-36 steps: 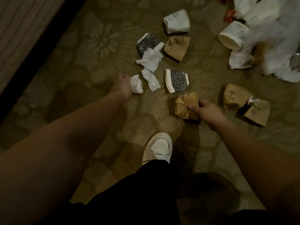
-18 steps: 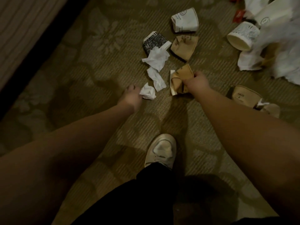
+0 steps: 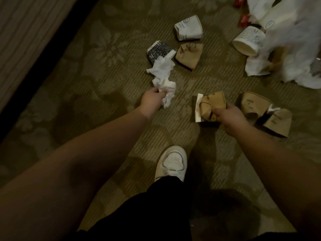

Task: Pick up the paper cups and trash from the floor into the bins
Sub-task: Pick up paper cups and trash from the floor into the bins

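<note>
- head view, looking down at a patterned carpet (image 3: 90, 94) strewn with litter; one white shoe (image 3: 172, 162) is planted between the two forearms.
- left hand (image 3: 151, 101): fingers curled round a wad of crumpled tissue (image 3: 166, 91); the tissue trails up toward a larger crumpled napkin (image 3: 161, 70) lying on the floor, and i cannot tell whether the two are joined or only touching.
- right hand (image 3: 227, 115): clamped on a crushed brown cup (image 3: 210, 106), with a white-rimmed cup edge (image 3: 198, 108) pressed against it in the same grip.
- on the floor: black patterned cup (image 3: 158, 51), flattened brown cup (image 3: 189, 54), white printed cup (image 3: 189, 30), white cup on its side (image 3: 248, 42), and two brown cups (image 3: 251, 105) (image 3: 278, 122) just beside the right hand.
- a pale, blurred white mass (image 3: 295, 49) fills the top right; red wrappers (image 3: 244, 21) sit near it. no bin is in view.
- judgement: pickup is at an early stage; most litter remains down.
- risks: the tissue could tear or shed a piece if lifted while snagged under the napkin; the two stacked cups are held by one squeeze, so the outer one could slip out on reaching for another; both hands are full, so grabbing more invites a drop.
</note>
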